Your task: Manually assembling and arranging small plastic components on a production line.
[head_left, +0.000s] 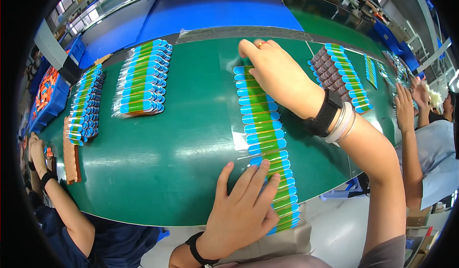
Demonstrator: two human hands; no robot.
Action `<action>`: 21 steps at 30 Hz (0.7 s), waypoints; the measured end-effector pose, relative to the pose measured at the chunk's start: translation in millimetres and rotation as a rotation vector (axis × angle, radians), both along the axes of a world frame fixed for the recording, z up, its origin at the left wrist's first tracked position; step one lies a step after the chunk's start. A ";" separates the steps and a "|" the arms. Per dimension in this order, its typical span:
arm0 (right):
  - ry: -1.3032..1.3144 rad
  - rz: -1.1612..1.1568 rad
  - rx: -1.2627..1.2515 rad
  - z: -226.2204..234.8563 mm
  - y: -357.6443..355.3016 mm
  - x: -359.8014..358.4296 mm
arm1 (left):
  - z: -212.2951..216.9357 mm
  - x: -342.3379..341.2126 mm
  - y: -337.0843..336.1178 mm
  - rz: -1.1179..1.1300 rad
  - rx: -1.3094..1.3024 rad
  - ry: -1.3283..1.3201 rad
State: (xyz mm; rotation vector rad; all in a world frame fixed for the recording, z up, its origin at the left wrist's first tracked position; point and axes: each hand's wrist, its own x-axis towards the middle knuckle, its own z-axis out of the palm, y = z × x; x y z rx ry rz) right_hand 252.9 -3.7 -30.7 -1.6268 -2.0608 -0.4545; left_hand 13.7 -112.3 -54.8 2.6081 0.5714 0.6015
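A long overlapping row of blue-and-green, round-ended strips that look like nail files (260, 120) runs from mid-table toward me, over the near edge. My left hand (244, 201) rests on the near part of this row. Its fingers are spread and it grips nothing. At the far end of the row is my right hand (282, 79), fingers bent and thumb apart, close to the first strips. Nothing shows between its fingers, though the palm side is hidden. Clear film glints along the row's left side.
Stacked strips (143, 79) stand at the far left, with another stack (86, 105) beyond. To the right lies a brown-and-blue stack (342, 76). A blue bin (52, 100) holds orange pieces. Co-workers' hands (404, 108) are at the right and left edges.
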 end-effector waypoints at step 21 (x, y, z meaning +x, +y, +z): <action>-0.050 -0.195 -0.149 80.0 -116.2 128.1 | 63.2 -6.1 27.9 -0.291 0.249 0.406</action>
